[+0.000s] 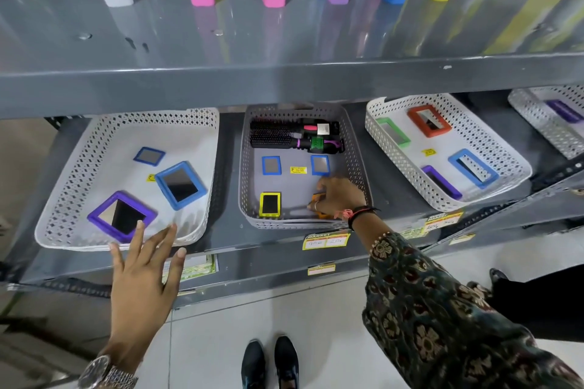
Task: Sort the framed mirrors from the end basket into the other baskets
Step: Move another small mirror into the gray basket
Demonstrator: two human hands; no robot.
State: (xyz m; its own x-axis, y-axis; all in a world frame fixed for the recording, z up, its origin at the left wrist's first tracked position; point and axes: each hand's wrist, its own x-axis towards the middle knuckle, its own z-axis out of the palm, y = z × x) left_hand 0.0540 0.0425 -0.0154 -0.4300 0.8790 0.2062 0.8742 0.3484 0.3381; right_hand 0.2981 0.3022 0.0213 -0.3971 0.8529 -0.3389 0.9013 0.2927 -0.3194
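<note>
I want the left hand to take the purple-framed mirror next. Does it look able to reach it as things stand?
Probably yes. The left hand is open and empty at the near rim of the white basket, and the purple-framed mirror lies flat beyond its fingertips, uncovered.

Your left hand hovers flat, fingers spread, palm down. Your right hand reaches farther forward, fingers curled downward, its wrist wearing bands and a patterned sleeve.

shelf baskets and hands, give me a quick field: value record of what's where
left basket: purple mirror, two blue mirrors
middle basket: two hairbrushes, two blue mirrors, yellow mirror
right basket: green, red, blue, purple mirrors
left hand: open, spread at the left basket's front rim
right hand: in middle basket, over an orange item, grip unclear
</note>
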